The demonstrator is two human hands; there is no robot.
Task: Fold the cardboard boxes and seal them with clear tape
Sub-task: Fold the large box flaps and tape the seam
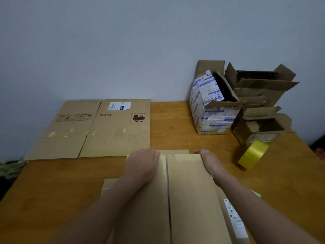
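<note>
Wooden table (175, 120), bearing at its near middle one cardboard box (190, 191) with two top flaps closed and meeting along a central seam (168, 191); at far left, one flattened carton (98, 131) printed PICO, lying against the wall; at far right, a heap of opened boxes (246, 103). Yellowish tape roll (253, 154), tilted on edge just before that heap, apart from the near box. Left hand (142, 166) spread flat on the left flap, pressing, gripping nothing; right hand (209, 161) laid along the right flap's outer edge, fingers stretched forward.
</note>
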